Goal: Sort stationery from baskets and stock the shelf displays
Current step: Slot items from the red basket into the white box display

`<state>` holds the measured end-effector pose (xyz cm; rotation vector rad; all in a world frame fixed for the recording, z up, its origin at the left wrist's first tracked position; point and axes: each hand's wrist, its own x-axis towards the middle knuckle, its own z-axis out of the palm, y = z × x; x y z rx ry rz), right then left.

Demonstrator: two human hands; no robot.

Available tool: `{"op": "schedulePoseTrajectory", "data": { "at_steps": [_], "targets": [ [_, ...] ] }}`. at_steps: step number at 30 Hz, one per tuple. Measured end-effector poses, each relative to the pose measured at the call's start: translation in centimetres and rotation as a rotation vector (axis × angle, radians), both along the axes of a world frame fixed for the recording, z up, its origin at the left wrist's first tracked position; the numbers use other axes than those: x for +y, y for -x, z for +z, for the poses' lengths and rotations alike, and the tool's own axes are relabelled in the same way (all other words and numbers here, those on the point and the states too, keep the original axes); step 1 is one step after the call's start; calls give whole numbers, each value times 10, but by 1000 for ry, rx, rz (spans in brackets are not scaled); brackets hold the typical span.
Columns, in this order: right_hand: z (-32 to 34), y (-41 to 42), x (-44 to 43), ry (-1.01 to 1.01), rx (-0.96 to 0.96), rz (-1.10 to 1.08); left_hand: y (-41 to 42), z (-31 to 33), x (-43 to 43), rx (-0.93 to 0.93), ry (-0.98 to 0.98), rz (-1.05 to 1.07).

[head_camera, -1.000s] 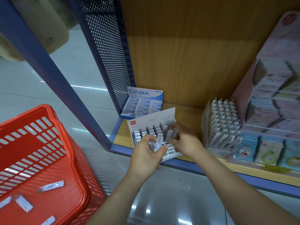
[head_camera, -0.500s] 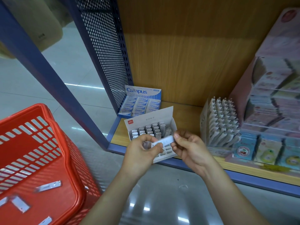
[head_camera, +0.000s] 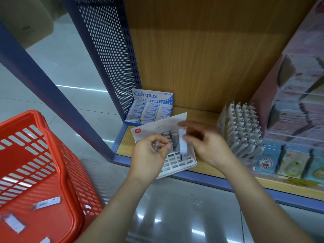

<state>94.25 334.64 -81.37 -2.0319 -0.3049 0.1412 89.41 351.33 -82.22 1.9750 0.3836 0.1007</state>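
Head view. Mid-stocking: pinching one tube [head_camera: 182, 144] upright in right hand [head_camera: 206, 148], just over box [head_camera: 177, 163] beneath; gripping a small bunch [head_camera: 156, 146], count unclear, in left hand [head_camera: 149, 155] alongside. Next, probably: lower straight into a free slot. Left of left hand, one basket [head_camera: 57, 155], at least three spares [head_camera: 46, 202] inside.

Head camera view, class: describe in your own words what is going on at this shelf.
A person is stocking the bottom shelf. The right hand pinches a slim white packet upright above the white display box, whose back rows are filled and whose front slots are empty. The left hand grips a small clear item beside it. More packets lie in the red basket to the left.
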Motion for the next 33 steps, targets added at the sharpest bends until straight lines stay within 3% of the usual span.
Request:
{"op": "schedulePoseTrajectory", "data": {
  "at_steps": [3,5,8,12,20,26,33],
  "targets": [
    [0,-18,-8,-123,-5,-247,-7,-5,-4,-1,-144,-27],
    [-6,-26,-6,-120,-2,-274,-11,-7,-9,38,-209,-70],
    [-18,-31,-1,-12,39,-245,-17,-10,-13,70,-297,-100],
    [-29,-30,3,155,98,-155,-16,-14,-7,68,-254,-58],
    [-32,-28,6,146,147,-98,-8,-26,7,50,-209,-26],
    [-26,-27,0,358,78,-30,-9,-24,7,42,-240,-42],
    [-29,-35,15,614,-61,210,-17,-17,-3,-11,-323,-135]
  ]
}}
